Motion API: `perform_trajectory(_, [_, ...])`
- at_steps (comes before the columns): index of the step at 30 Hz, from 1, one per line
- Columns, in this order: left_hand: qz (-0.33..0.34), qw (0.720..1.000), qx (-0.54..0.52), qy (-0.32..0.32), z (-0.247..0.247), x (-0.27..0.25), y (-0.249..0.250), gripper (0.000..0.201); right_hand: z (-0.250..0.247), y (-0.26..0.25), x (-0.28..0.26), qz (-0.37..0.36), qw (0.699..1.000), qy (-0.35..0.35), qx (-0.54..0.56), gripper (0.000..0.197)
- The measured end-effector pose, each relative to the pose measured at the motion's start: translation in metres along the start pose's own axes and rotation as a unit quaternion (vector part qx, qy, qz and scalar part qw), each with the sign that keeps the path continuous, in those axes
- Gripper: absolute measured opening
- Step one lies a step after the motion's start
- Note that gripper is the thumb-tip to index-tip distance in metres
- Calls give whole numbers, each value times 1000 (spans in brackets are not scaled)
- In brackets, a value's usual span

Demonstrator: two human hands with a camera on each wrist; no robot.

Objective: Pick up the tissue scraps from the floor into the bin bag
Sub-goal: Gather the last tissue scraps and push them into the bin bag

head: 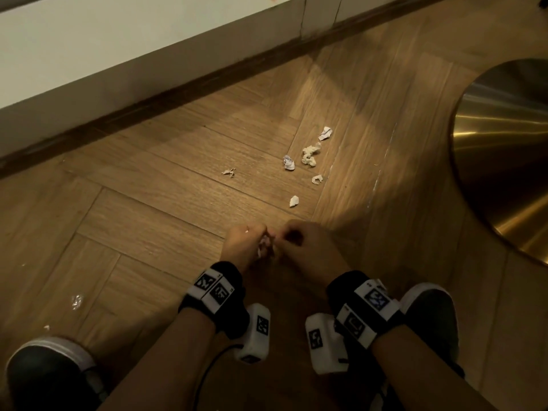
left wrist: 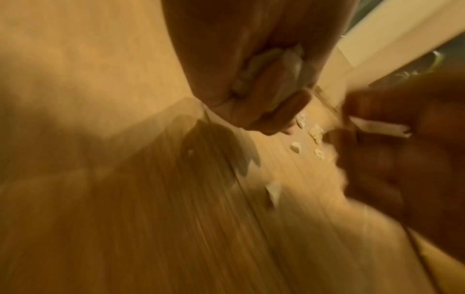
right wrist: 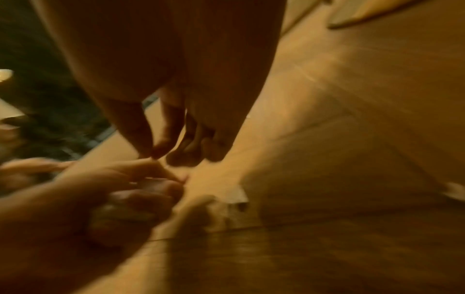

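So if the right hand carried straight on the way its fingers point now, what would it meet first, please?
The right hand points leftward at the left hand, which grips collected tissue scraps. It would meet that hand's fingers almost at once; they look nearly touching, though depth is unclear.

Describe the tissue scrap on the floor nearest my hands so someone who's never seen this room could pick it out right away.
Start at the brass disc on the wood floor, then look left to the cluster of scraps. The nearest scrap lies alone below that cluster, just ahead of both hands: a small, plain white, wedge-shaped piece, less crumpled than the rest.
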State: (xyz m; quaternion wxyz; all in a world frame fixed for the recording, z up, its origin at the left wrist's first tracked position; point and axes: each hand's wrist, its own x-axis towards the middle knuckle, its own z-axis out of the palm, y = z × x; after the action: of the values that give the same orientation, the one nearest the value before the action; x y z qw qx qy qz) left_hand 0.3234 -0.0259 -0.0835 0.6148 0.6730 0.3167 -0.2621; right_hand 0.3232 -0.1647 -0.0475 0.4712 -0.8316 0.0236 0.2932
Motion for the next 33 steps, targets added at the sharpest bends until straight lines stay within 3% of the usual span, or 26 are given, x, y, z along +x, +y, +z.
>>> perform_trajectory(2, [-1,1000,1,24,-6,8,13,26,-5,25,2,30,997,52,-47,5])
perform_trajectory(5, [90,988,82,98,-26,26,30,25,0,55,5,8,986,35,-162,21])
perform_trajectory(9, [175,947,219,156,-60,54,52,12,4,65,14,-27,979,32,-202,7])
perform_trajectory(14, [228,865,430,122,-77,76,63,30,-5,59,18,-31,982,21,-188,6])
perform_trajectory(17, [237,828,501,88,-78,86,62,23,0,48,14,-83,980,36,-175,10])
perform_trajectory(19, [240,813,524,82,-77,89,63,20,10,39,10,-96,979,1,-180,18])
perform_trajectory(21, [225,823,515,76,-76,87,63,19,22,32,10,-83,973,-45,-210,26])
perform_trajectory(22, [209,842,493,68,-76,83,63,17,27,30,11,-76,969,-63,-225,25])
perform_trajectory(25, [148,927,344,12,-75,67,52,9,33,25,18,-46,969,-88,-226,16])
perform_trajectory(27, [107,967,231,-14,-68,49,38,11,31,25,20,-27,981,-68,-179,15])
perform_trajectory(30, [39,989,120,-72,-50,22,13,13,26,13,15,-44,997,38,-58,6])
perform_trajectory(33, [-46,991,-22,-124,-31,8,-9,20,27,-1,11,-62,996,66,-1,8])
